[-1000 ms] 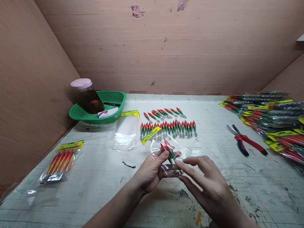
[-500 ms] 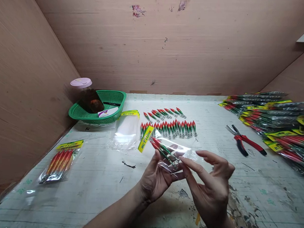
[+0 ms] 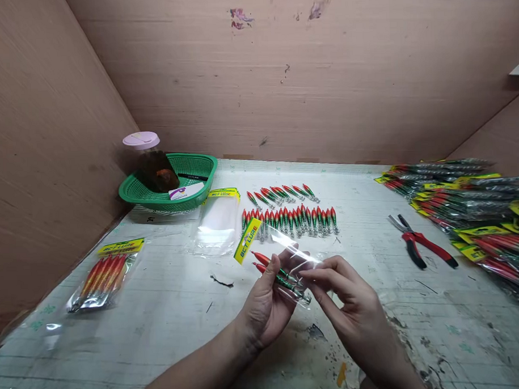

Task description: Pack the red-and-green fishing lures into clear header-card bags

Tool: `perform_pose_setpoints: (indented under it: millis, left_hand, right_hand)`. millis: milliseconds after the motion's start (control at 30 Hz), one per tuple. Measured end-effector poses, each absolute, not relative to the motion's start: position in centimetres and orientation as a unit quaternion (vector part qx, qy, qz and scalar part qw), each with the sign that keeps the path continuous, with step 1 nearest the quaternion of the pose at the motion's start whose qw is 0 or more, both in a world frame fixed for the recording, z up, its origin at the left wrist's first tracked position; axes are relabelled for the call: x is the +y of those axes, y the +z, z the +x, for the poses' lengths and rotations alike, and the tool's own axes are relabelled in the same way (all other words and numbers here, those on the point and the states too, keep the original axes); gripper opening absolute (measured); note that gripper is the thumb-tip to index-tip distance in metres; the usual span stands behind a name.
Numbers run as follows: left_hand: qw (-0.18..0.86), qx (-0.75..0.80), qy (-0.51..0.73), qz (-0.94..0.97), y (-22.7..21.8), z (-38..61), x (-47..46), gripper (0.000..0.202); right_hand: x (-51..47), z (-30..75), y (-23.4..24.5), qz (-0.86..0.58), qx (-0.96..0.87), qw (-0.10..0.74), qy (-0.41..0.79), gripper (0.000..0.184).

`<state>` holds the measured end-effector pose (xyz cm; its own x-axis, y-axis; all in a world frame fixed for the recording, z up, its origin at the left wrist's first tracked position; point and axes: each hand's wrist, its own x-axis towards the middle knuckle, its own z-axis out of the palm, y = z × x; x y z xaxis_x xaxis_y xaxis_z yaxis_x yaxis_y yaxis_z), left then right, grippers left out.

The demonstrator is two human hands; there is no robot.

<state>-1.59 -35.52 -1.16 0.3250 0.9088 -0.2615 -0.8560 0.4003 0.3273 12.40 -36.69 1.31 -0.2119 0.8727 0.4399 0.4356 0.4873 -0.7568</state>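
My left hand (image 3: 266, 308) grips a clear plastic bag (image 3: 282, 242) from below, thumb on top. The bag has a yellow "BCT LURE" header (image 3: 247, 240) at its upper left end. Two red-and-green fishing lures (image 3: 283, 280) with metal hooks show at the bag, under my left thumb; whether they lie wholly inside I cannot tell. My right hand (image 3: 351, 305) pinches the bag's open-looking right edge near the hooks, fingers closed. Beyond the hands, more red-and-green lures (image 3: 296, 219) lie in two rows.
Flat clear bags (image 3: 218, 224) lie left of the rows. A green basket (image 3: 170, 206) holds a lidded jar (image 3: 152, 164), a pen and a card. A packed bag of orange lures (image 3: 103, 274) is at left. Red-handled pliers (image 3: 423, 242) and piled packed lures (image 3: 468, 204) are at right.
My right hand has moved from the hooks to the bag's edge, and its fingers have drawn together. The two lures now sit lower, toward my left palm. The view has shifted slightly.
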Motion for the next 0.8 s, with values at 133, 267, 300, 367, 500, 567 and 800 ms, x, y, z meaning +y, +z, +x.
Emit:
perform_pose_setpoints:
  millis: [133, 267, 300, 367, 500, 567, 800]
  left_hand:
    - [0.809, 0.188, 0.557, 0.024, -0.98, -1.84, -35.21, 0.034]
    - [0.813, 0.177, 0.553, 0.030, -0.93, -2.00, -35.20, 0.031]
    - [0.816, 0.181, 0.549, 0.030, -0.92, -1.99, -35.25, 0.030]
    - [0.816, 0.193, 0.543, 0.028, -0.85, -1.94, -35.35, 0.028]
    - [0.819, 0.202, 0.537, 0.028, -0.73, -1.97, -35.50, 0.031]
    - [0.825, 0.191, 0.530, 0.033, -0.76, -2.03, -35.52, 0.032]
    - [0.832, 0.179, 0.519, 0.079, -0.94, -2.01, -35.63, 0.035]
  right_hand:
    - [-36.70, 12.90, 1.56, -0.394, -0.772, 0.391, 0.311, 0.024]
    - [-36.77, 13.05, 1.26, -0.389, -0.762, 0.392, 0.338, 0.019]
    - [-36.80, 12.97, 1.17, -0.397, -0.758, 0.396, 0.333, 0.018]
    - [-36.89, 12.79, 1.05, -0.404, -0.761, 0.393, 0.321, 0.019]
    - [-37.11, 12.84, 1.03, -0.389, -0.789, 0.364, 0.306, 0.023]
    - [-37.22, 13.09, 1.02, -0.384, -0.793, 0.360, 0.308, 0.025]
    - [-37.04, 13.34, 0.67, -0.381, -0.800, 0.368, 0.281, 0.029]
